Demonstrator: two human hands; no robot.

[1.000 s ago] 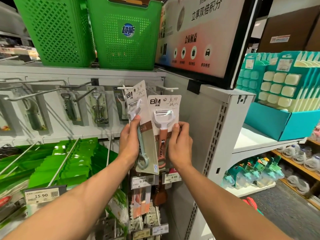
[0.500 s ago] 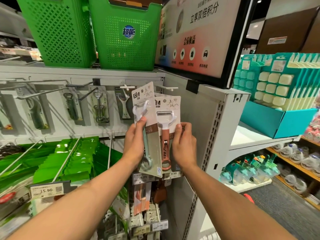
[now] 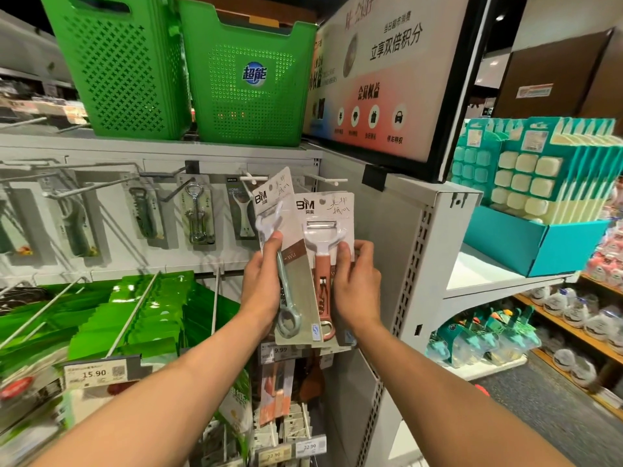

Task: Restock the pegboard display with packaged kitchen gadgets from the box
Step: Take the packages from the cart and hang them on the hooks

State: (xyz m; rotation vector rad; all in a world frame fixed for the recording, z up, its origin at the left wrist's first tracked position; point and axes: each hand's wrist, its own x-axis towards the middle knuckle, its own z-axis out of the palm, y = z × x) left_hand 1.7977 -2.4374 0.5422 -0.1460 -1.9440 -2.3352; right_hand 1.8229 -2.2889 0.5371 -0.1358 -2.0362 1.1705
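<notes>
left hand [image 3: 261, 288] grips one teal peeler card [image 3: 300, 274], right hand [image 3: 355, 288] one pink peeler card [image 3: 325, 244], edges seemingly overlapping.

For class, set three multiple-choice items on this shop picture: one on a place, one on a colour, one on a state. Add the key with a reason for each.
1. Where do the green baskets stand?
A) on the floor
B) on the top shelf above the pegboard
C) inside a cardboard box

2. What colour is the peeler handle in the right peeler pack, held by the right hand?
A) black
B) yellow
C) pinkish brown

3. What is the left hand doing?
A) gripping the left peeler pack
B) lying flat on the shelf
C) hanging empty

Key:
1 B, as both baskets sit on the shelf over the hooks.
2 C, as the handle under the white blade head is pinkish brown.
3 A, as its thumb and fingers curl round the pack.
</notes>
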